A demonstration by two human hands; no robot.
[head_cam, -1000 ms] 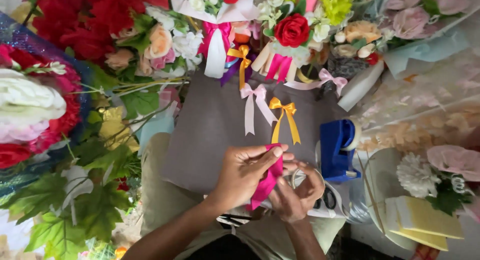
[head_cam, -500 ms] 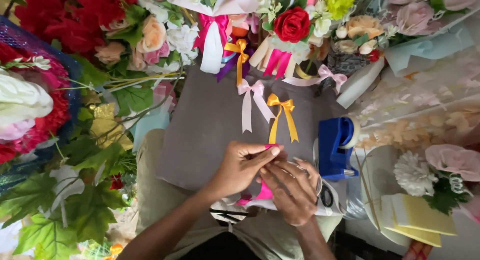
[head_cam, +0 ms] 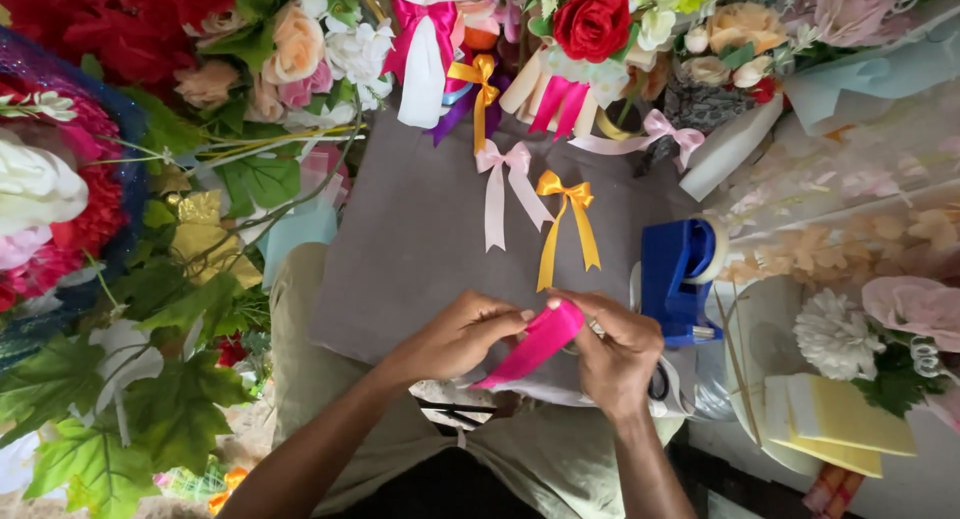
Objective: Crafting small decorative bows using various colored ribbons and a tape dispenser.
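Note:
Both hands meet over the near edge of a grey board [head_cam: 420, 229] on my lap. My left hand [head_cam: 455, 334] and my right hand [head_cam: 612, 351] pinch a strip of bright pink ribbon [head_cam: 530, 346] between their fingertips; the strip slants down to the left. Farther out on the board lie a finished pale pink bow [head_cam: 505, 184] and a yellow-orange bow [head_cam: 567, 214], both with long tails.
A blue tape dispenser [head_cam: 680, 279] stands just right of my right hand. Artificial flowers and leaves crowd the left side and the far edge, including a red rose [head_cam: 592, 21]. More bows hang at the far edge. Yellow foam blocks [head_cam: 835, 419] sit at lower right.
The pink ribbon, held low under the hands half a second ago, is now drawn up and stretched slanted between both hands. The view has shifted slightly.

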